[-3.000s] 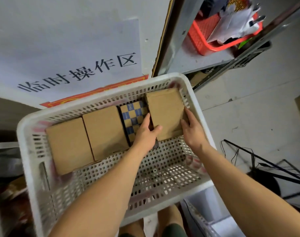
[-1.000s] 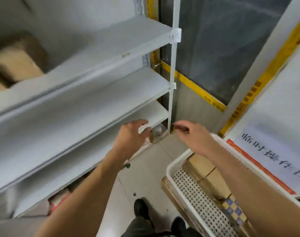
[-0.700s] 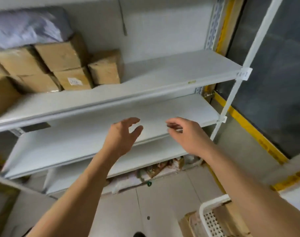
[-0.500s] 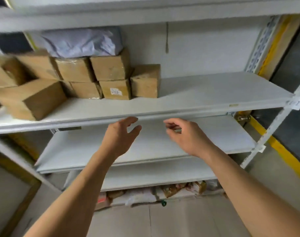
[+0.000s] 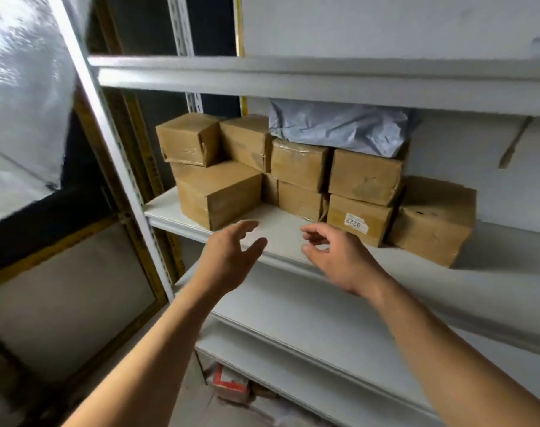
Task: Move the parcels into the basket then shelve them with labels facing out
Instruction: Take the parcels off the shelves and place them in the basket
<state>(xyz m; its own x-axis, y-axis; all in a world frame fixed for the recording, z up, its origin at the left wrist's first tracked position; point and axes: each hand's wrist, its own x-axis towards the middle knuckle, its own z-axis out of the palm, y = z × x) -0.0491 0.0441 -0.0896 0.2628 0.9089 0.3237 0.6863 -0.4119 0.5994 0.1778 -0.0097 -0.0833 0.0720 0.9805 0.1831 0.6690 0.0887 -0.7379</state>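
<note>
Several brown cardboard parcels are stacked on a white metal shelf, with a grey plastic mailer lying on top of them. One parcel shows a white label reading 0227 on its front. My left hand and my right hand hover side by side just in front of the shelf's edge, fingers loosely spread, holding nothing. The basket is out of view.
An upright shelf post stands to the left. More white shelves lie above and below. A red and white item sits on the floor under the lowest shelf. Bare shelf surface stretches right of the parcels.
The view has swung from the basket of parcels up and left to the shelf. Both hands have left the basket and stay raised, empty, before the stacked parcels.
</note>
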